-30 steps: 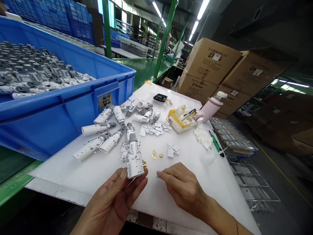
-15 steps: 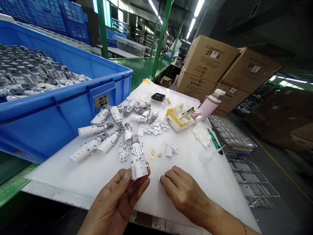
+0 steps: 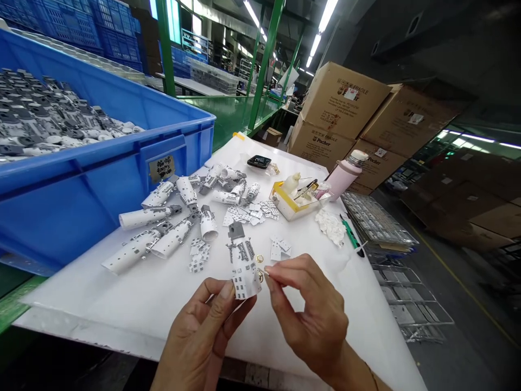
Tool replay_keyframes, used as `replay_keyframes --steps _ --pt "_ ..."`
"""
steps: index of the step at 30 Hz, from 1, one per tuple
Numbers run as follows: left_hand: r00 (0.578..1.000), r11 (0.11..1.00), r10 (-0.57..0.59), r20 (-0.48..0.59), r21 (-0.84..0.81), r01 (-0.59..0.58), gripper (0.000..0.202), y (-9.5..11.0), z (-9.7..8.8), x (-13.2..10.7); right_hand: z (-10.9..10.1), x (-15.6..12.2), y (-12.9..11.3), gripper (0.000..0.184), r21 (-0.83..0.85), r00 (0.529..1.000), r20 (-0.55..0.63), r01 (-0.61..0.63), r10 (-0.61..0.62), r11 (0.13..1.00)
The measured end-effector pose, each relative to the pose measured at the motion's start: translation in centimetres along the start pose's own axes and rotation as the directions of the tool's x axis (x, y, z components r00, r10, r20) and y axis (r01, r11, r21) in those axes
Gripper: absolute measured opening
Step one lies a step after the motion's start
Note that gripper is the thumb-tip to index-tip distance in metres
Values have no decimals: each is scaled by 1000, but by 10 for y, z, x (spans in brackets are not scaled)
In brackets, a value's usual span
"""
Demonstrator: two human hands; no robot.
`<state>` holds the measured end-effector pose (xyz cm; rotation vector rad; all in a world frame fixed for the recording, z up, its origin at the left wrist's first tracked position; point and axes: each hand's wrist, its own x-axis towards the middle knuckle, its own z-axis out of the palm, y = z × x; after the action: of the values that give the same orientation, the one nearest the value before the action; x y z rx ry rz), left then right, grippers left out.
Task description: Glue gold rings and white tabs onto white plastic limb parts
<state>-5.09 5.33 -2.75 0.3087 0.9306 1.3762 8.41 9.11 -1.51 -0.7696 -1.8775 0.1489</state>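
Note:
My left hand (image 3: 207, 326) grips the lower end of a white cylindrical model part (image 3: 243, 266) with grey fittings and holds it upright above the white work board (image 3: 122, 288). My right hand (image 3: 313, 315) is pinched at thumb and forefinger right beside that part, at a small gold ring on its side; what the pinch holds is too small to make out. More gold rings (image 3: 259, 258) lie on the board just behind the part. Several similar white cylinders (image 3: 163, 239) and small flat grey-white pieces (image 3: 248, 213) are scattered further back.
A big blue crate (image 3: 101, 163) full of grey-white parts stands at the left. A yellow-rimmed small tray (image 3: 291, 203), a pink bottle (image 3: 344, 175), a white cloth wad (image 3: 330, 225) and a green pen (image 3: 349, 232) are at the back right. Cardboard boxes (image 3: 345, 108) and clear trays (image 3: 378, 220) lie beyond.
My left hand has lifted and turned the white part to the right. My right hand rose from the board and closed its pinch against the part's side.

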Motion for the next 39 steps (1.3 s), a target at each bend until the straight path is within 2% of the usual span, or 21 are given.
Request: replay_keyframes --steps 4,9,15,23,26,30,32,33,35,37,39 --pt "1000 999 4 14 47 -4 25 -4 -2 1 5 -5 2 20 -104 995 -7 95 -96 990" --pt "1000 997 2 23 80 -4 24 -5 -1 3 4 -8 4 21 -177 991 18 136 -135 975" --pt "1000 996 15 13 90 -17 24 -5 -1 3 5 -10 5 20 -211 981 47 192 -186 958" --pt "998 986 55 29 154 -59 21 -9 -11 5 4 -8 3 19 -211 970 124 232 -210 949" --pt "997 984 69 34 163 -73 21 -7 -10 4 2 -8 1 22 -120 978 154 161 -142 980" --pt "998 984 57 36 168 -62 24 -1 -6 1 -1 -9 -1 17 113 985 143 -114 97 987" --pt "997 987 24 77 157 -36 24 2 -4 0 -3 -7 -1 7 226 942 169 -323 289 919" --pt "995 989 9 96 149 -23 23 4 -3 -1 -4 -6 0 9 270 896 215 -437 388 858" --pt "993 990 3 122 142 -20 22 6 -1 -2 -7 -3 0 23 323 768 375 -634 520 703" --pt "990 989 13 138 146 -33 22 7 -1 -2 -10 0 0 30 332 663 530 -735 528 591" --pt "986 985 7 164 169 -35 24 7 -1 -1 -13 1 -1 25 342 628 603 -761 492 552"
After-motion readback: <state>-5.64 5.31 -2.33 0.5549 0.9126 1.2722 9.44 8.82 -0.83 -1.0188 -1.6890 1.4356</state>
